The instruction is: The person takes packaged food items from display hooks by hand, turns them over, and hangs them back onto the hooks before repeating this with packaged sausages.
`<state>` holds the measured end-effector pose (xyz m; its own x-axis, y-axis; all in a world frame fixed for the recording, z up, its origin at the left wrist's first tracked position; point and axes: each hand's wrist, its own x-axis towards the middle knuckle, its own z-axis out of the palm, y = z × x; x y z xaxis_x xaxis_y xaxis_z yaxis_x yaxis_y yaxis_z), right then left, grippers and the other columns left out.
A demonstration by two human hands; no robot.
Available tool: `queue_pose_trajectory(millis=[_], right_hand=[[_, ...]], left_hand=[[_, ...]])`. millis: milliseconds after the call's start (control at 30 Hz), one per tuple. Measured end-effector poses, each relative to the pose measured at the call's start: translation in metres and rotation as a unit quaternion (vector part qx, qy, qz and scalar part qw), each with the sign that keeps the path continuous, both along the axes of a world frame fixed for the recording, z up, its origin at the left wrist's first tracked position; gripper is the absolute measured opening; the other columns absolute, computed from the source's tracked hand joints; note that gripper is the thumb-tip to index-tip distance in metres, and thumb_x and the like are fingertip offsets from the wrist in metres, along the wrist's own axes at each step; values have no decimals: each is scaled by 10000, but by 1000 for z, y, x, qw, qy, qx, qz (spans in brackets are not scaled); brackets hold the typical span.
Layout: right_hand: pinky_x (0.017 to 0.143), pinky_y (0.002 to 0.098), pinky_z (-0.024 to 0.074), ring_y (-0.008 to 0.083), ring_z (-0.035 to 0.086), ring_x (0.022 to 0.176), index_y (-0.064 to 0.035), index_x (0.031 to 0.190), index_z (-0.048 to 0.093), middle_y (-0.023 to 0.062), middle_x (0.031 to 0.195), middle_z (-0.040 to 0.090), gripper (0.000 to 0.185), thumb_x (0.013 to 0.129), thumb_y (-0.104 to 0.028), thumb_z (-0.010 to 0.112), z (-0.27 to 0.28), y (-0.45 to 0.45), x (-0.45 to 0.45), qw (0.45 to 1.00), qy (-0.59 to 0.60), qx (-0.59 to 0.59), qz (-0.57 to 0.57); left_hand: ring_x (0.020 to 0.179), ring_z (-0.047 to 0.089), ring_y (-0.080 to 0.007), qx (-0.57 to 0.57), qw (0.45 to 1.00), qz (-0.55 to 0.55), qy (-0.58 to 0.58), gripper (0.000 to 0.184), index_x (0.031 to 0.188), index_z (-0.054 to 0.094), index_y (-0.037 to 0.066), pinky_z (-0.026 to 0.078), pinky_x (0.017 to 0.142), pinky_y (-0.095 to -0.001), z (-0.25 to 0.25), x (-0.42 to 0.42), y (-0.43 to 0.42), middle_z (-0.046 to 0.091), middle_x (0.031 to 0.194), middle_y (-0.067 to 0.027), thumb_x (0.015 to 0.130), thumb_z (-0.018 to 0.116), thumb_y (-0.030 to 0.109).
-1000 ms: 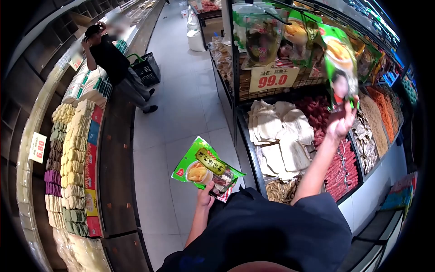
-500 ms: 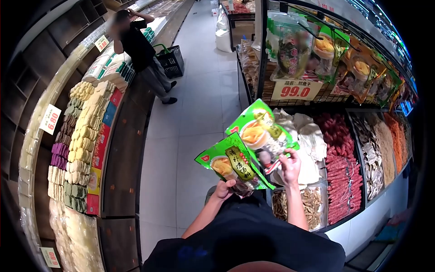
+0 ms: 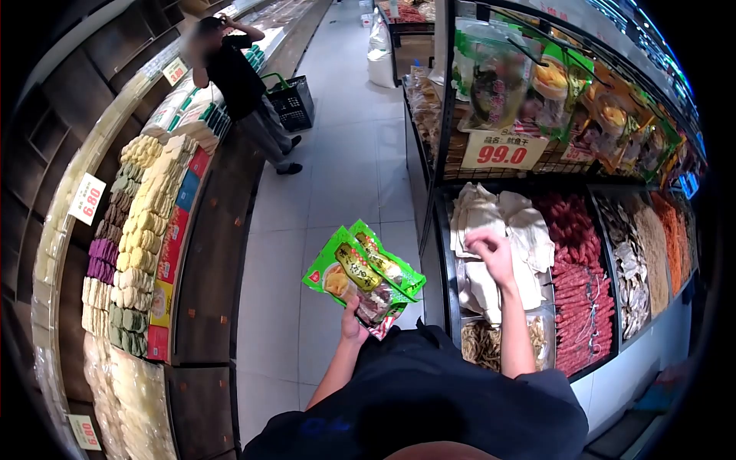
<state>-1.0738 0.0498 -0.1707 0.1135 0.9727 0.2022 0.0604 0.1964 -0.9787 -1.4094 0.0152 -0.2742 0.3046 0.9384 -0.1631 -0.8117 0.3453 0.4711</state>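
Note:
Two green food packets overlap in my left hand point(image 3: 353, 320). The front packet point(image 3: 349, 272) has a yellow label and a picture of a bowl; the rear packet point(image 3: 391, 264) shows behind it on the right. My left fingers grip their lower left edge. My right hand point(image 3: 492, 249) is raised above the flat white dried goods point(image 3: 483, 287) in the bin, apart from the packets. Its fingers are curled, with nothing seen between them. Similar packets point(image 3: 553, 84) hang on the rack at the upper right.
A person in dark clothes point(image 3: 234, 77) stands in the aisle beside a black basket point(image 3: 291, 107). Noodle bundles point(image 3: 142, 238) line the left shelf. Red sausages point(image 3: 583, 314) fill a bin on the right, below a 99.0 sign point(image 3: 502, 152).
The second packet went from my right hand on the right into my left hand, behind the first. My right hand let go of it and moved slightly up, away from the packets.

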Motion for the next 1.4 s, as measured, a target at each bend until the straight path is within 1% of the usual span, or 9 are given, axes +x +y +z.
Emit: queue_pose_trajectory(millis=[233,467,633,767,1067,1267,1300,1367,1400], right_hand=[[823,260,494,116,570,946,7,1158,548,66,1060,591,300,887,-83,639,36,91,80,925,166,195,-282],[973,445,429,145,506,1032,-105,1294,480,41,1012,522,410,898,-70,581,86,126,95,895,313,291,-129],[876,396,505,217,633,928,-35,1234,528,86,1047,613,318,918,-56,560,92,124,123,856,355,344,-151],[796,225,490,117,614,824,45,1156,571,76,974,644,293,866,36,614,120,76,99,845,223,388,-293],[811,331,525,231,618,905,56,1133,567,163,1054,594,263,884,-16,526,109,-73,111,817,131,393,-401],[891,342,483,248,571,1000,83,1078,582,185,1141,544,265,871,-76,538,108,-73,106,599,-396,420,-555],[909,331,456,239,569,997,69,1092,580,175,1136,548,274,869,-83,532,87,-79,123,779,-65,368,-503],[905,314,426,210,559,982,45,1078,581,121,1028,587,255,875,-89,506,107,-75,99,776,175,340,-501],[862,363,511,328,590,1031,86,1051,592,229,1150,583,242,828,12,647,86,-72,122,778,174,435,-419]], left_hand=[[1135,561,-283,6,1000,-7,28,652,1360,381,32,461,976,-442,-8,-12,-12,547,1273,-130,871,613,395],[1146,552,-288,40,998,-23,31,645,1363,384,36,454,983,-443,1,-4,-14,535,1290,-130,871,613,384],[1174,532,-290,54,997,-23,60,663,1379,367,44,446,994,-461,-6,-8,-13,517,1316,-124,877,604,406],[1154,550,-291,40,999,-22,28,645,1361,380,20,453,988,-445,0,-8,-12,539,1286,-137,867,619,359],[1169,540,-303,42,995,-80,40,664,1374,354,14,434,1012,-467,-7,-3,-3,522,1303,-158,871,615,362],[1155,551,-305,39,993,-90,60,664,1367,359,11,446,1001,-466,-16,0,3,525,1297,-160,862,625,351],[1155,551,-306,35,993,-93,61,667,1367,360,10,445,1003,-465,-22,-2,5,525,1296,-163,860,629,349],[1149,552,-318,27,994,-90,63,704,1369,359,10,453,991,-479,-19,0,5,531,1285,-173,843,644,380],[1151,550,-319,25,993,-97,55,709,1370,361,13,454,989,-483,-22,-3,4,532,1284,-172,840,646,388]])
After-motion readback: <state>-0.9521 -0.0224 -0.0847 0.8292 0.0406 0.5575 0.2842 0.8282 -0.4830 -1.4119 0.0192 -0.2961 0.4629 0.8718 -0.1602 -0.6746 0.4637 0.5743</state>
